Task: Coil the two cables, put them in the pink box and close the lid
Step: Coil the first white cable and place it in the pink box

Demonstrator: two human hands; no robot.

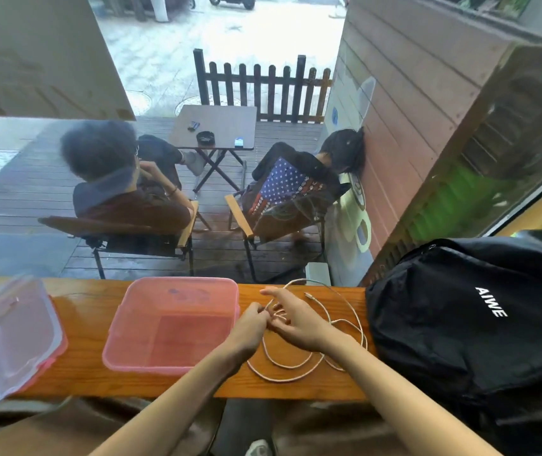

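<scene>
The open pink box (177, 289) stands on the wooden counter (82, 327), with nothing inside. Its clear lid with pink clips (12, 337) lies apart at the far left, overhanging the counter's near edge. A white cable (291, 365) lies in loose loops just right of the box. My left hand (251, 327) pinches the cable near its end. My right hand (296, 319) touches the same strand right beside it, fingers spread. A plug end (309, 295) sticks out beyond my right hand. I cannot tell one cable from a second in the loops.
A black backpack (473, 320) fills the counter's right end, close to the cable loops. Behind the counter is a window; outside, two people sit in folding chairs by a small table (213, 126).
</scene>
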